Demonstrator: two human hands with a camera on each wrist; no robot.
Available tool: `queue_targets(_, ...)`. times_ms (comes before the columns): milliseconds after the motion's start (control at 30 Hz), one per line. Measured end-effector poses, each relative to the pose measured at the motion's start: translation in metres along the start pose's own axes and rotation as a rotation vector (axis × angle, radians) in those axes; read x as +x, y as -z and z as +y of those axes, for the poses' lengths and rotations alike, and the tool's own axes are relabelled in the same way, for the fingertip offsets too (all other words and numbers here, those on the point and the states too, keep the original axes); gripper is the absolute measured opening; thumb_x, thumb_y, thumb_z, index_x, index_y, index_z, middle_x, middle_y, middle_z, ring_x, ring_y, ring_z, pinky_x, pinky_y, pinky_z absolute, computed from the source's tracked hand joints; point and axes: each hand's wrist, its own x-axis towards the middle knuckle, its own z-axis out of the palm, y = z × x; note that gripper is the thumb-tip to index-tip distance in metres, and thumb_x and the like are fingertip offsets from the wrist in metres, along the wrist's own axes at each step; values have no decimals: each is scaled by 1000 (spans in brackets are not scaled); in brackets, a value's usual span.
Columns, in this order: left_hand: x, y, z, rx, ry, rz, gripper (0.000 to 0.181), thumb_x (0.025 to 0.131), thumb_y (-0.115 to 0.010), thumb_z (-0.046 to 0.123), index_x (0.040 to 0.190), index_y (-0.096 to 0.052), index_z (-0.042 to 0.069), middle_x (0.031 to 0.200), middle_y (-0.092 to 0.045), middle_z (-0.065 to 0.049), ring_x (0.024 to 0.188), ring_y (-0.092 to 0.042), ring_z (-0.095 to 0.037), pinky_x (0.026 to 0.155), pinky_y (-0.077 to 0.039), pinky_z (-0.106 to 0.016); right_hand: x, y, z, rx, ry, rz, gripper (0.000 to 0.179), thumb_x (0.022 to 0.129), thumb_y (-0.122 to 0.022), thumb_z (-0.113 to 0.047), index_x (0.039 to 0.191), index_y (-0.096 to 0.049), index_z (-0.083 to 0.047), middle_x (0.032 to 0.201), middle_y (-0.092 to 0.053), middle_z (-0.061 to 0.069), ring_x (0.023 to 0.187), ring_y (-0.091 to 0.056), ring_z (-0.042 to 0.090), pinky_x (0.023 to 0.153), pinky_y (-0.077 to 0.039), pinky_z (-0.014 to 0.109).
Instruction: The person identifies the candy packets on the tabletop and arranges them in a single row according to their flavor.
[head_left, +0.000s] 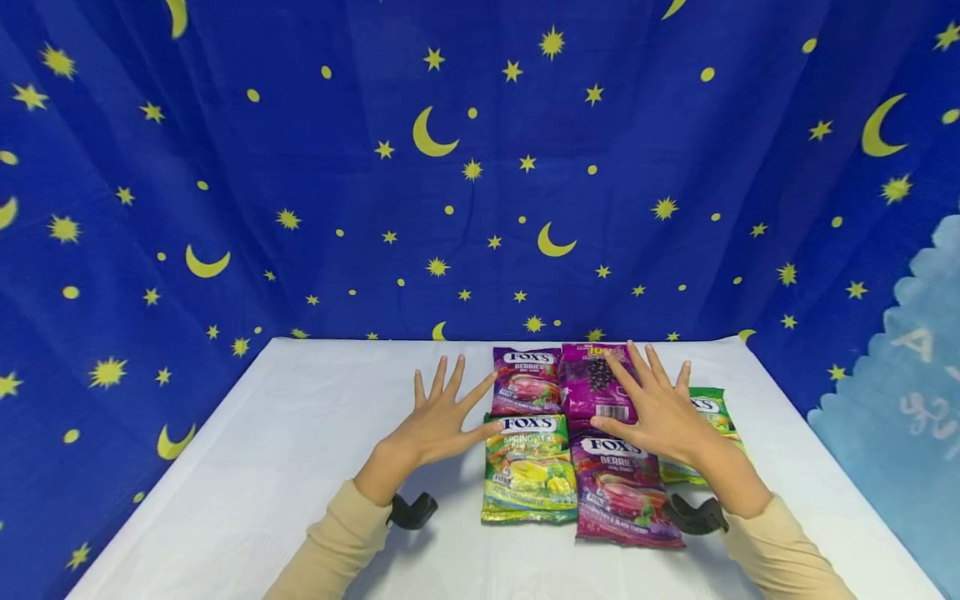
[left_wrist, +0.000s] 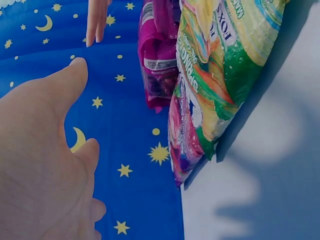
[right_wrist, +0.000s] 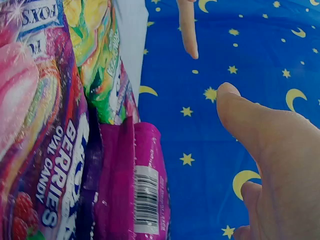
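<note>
White table (head_left: 322, 408); left hand (head_left: 437, 423), right hand (head_left: 663, 418) splayed near candy bags (head_left: 529, 471).

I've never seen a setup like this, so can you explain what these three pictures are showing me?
Of course. No machine here: these are a person's bare left hand and right hand. The large picture comes from a camera worn on the head, looking forward and down. The other two come from cameras on the left and right wrists, so each shows its own hand up close. On the white table lie three purple candy bags and two green candy bags. Behind hangs a blue cloth with yellow moons and stars. Both hands are spread open, holding nothing.
</note>
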Motion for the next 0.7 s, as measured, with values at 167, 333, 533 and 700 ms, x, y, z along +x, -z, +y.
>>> queue_targets(167,-2,-1,-1,-32,9,-16,80,89,-36,75,155,-12,37,158,13,-11,140,24,-32,104,21,-64,1,-3,-1,14,29,13,97,85,-56,-67,156,-14,-15,159,-2,20,143,5,42,98,22,68)
queue_targets(333,-7,-3,1,-182,28,-46,74,92,-35,71,154,-7,41,159,9,-11,143,16,-33,109,8,-66,0,1,-4,95,58,62,94,85,-63,-60,156,-19,-14,159,-10,18,143,-9,43,107,-6,71)
queue_targets(533,-15,-12,1,-566,-56,-98,74,97,-58,37,156,-15,30,158,-12,-17,142,-15,-39,108,-21,-64,-9,5,-14,254,48,158,70,89,-72,-29,146,-39,-8,146,-37,20,130,-38,44,99,-36,65)
queue_targets(700,-18,-23,-2,-861,-7,-133,74,95,-64,27,155,-21,28,158,-18,-13,136,-31,-43,99,-41,-58,-19,-4,-20,433,36,130,60,87,-74,-14,140,-46,-7,134,-49,18,91,-65,29,75,-57,39)
